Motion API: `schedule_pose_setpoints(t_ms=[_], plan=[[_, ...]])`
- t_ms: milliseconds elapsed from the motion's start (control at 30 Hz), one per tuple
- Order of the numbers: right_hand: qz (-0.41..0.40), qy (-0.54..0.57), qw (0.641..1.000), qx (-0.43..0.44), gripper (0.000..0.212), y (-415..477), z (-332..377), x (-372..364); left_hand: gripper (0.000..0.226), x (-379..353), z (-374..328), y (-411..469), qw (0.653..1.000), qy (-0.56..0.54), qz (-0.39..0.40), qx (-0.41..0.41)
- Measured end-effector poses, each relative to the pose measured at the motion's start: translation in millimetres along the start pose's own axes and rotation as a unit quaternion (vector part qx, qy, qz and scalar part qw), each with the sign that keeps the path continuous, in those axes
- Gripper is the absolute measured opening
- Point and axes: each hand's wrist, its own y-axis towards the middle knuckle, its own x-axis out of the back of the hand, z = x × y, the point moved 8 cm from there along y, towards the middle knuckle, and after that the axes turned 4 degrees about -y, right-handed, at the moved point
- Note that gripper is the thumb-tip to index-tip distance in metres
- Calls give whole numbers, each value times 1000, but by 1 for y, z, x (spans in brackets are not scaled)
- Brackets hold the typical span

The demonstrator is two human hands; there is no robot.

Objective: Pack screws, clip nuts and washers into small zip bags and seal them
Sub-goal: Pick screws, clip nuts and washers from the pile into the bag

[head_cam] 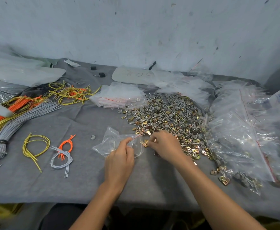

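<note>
Left hand (119, 161) is near the middle of the counter (69, 183), a bit in from the near edge. Its thumb and forefinger are pinching the mouth of a small clear plastic zip bag with a red seal strip (110, 143). The bag lies crumpled on the cloth and stretches away from the fingers toward the left edge, with its opening facing right. There might be something greyish inside, but I honestly can't tell.

Right hand (165, 145) is just beside it on the right, fingers curled down and bunched, pinching a square brass-coloured clip nut (145, 144) right at the bag's mouth. So the two hands are nearly touching, with the bag opening between them.

The right hand sits on the near fringe of a big loose heap of silver screws, brass clip nuts and grey round washers (167, 113). The heap spreads from the hands back toward the far edge and trails off toward the near right corner. One stray grey washer (92, 137) lies on its own just left of the bag.

At the far left side of the heap there's a stack of empty clear zip bags (117, 97). Along the right edge is a big mound of filled clear bags (235, 138).

The left side has a loop of yellow cord (36, 146), a small bunch of orange and grey cords (64, 153), and a thick tied bundle of grey cords (19, 120) running toward the left edge. The whole counter is covered in grey felt-like cloth.
</note>
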Motion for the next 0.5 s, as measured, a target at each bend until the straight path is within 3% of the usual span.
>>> schedule_pose_setpoints(t_ms=[200, 367, 500], plan=[[19, -31, 999, 19, 7, -1, 1, -5, 32, -2, -1, 0, 1000, 10, 15, -2], [10, 67, 997, 21, 15, -13, -5, 3, 32, -1, -3, 0, 1000, 10, 17, -3], [-22, 227, 972, 46, 15, -33, 3, 11, 33, -3, -2, 0, 999, 8, 31, 0]])
